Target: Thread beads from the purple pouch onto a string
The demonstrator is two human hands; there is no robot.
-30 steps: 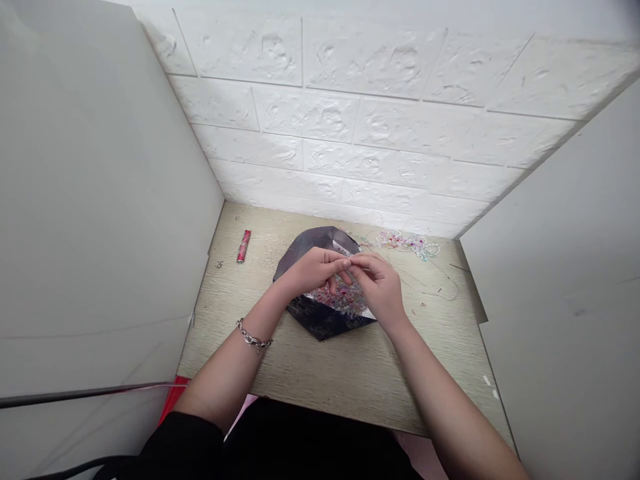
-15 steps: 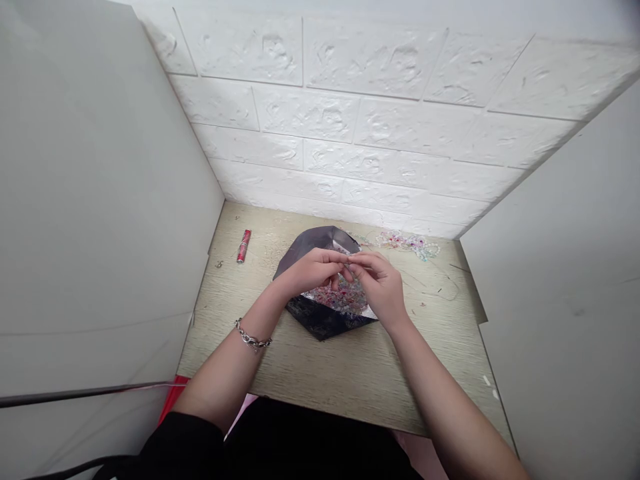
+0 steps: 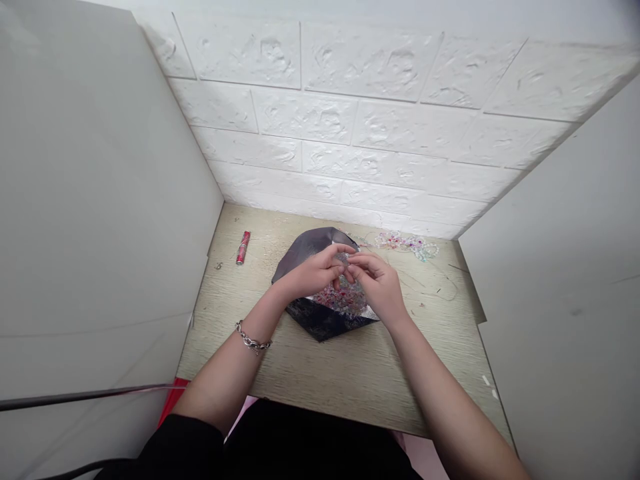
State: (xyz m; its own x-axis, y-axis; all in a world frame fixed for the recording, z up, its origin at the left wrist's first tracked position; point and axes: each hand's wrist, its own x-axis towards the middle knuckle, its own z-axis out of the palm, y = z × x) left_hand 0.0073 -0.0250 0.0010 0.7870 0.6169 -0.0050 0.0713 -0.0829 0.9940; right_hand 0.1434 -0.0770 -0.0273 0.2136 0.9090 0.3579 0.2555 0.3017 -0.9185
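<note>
My left hand (image 3: 313, 272) and my right hand (image 3: 379, 283) meet fingertip to fingertip over a dark paper tray (image 3: 320, 319) filled with small pink and clear beads (image 3: 340, 299). Both hands are pinched closed on something tiny between the fingertips; it is too small to name. A silver chain bracelet (image 3: 253, 341) circles my left wrist. The tray lies in the middle of a pale wooden desk (image 3: 350, 373).
A small red tube (image 3: 243, 247) lies at the desk's back left. A beaded strand (image 3: 407, 244) with thin thread lies at the back right. Grey panels close in both sides, and a white brick wall (image 3: 350, 120) stands behind.
The fingertips have shifted slightly against each other; the left thumb and fingers have lifted a little. The hands stay over the tray.
</note>
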